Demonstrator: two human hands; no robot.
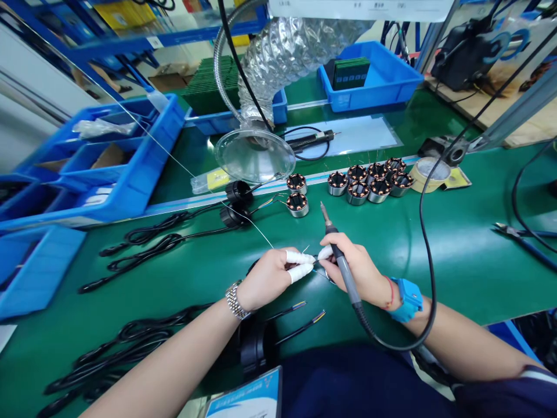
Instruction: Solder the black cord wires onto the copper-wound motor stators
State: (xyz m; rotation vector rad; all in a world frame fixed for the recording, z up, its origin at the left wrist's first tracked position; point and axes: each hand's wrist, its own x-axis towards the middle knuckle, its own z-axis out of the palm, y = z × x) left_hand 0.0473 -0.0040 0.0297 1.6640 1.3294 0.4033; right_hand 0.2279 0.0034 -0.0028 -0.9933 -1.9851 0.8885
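My left hand, with white finger covers, is closed in a pinch on thin wire ends. A thin pale wire, apparently solder, runs down to it from the upper left. In my right hand is a soldering iron, its tip pointing up and away. That hand's covered fingertips also pinch near the wire ends and almost meet the left ones; the exact contact is hidden. Beyond my hands sit two copper-wound motor stators, with wires leading to cables with black round caps.
More stators cluster beside a tape roll. A fume funnel hangs over the green table. Black cables lie at left, cutters at right. Blue bins stand left and behind. The iron's cord loops over my right forearm.
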